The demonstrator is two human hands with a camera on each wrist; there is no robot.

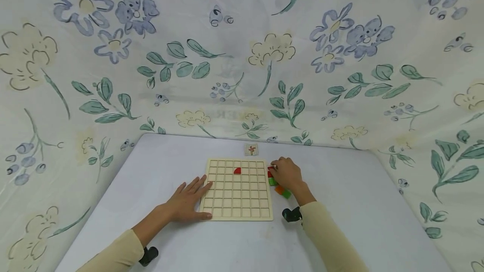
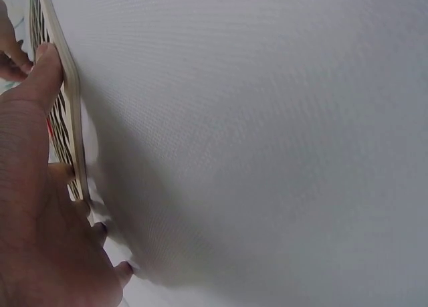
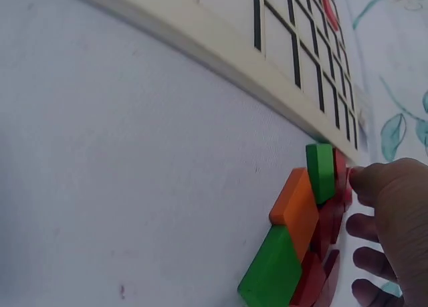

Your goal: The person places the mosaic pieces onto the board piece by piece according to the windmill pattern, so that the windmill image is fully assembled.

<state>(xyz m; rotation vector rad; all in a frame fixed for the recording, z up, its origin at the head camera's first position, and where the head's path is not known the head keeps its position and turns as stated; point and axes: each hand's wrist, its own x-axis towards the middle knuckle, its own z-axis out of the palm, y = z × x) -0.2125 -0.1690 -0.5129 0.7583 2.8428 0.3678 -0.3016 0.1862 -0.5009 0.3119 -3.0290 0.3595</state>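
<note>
A pale wooden grid board (image 1: 236,212) lies on the table, with one red quarter-circle piece (image 1: 238,171) in a cell toward its far side. My left hand (image 1: 185,205) rests with fingers spread on the board's left edge, its thumb on the near left corner. At the far right edge, my right hand (image 1: 288,174) pinches a small red block (image 3: 349,186) among the loose pieces; its fingertips are partly hidden. Beside it in the right wrist view are a green block (image 3: 321,173), an orange block (image 3: 296,207), another green block (image 3: 271,268) and several red ones.
A small patterned card (image 1: 251,149) with a red pinwheel-like figure lies beyond the board. The white table (image 1: 242,247) ends at a flowered cloth backdrop (image 1: 227,112). Black wrist cameras sit below both forearms.
</note>
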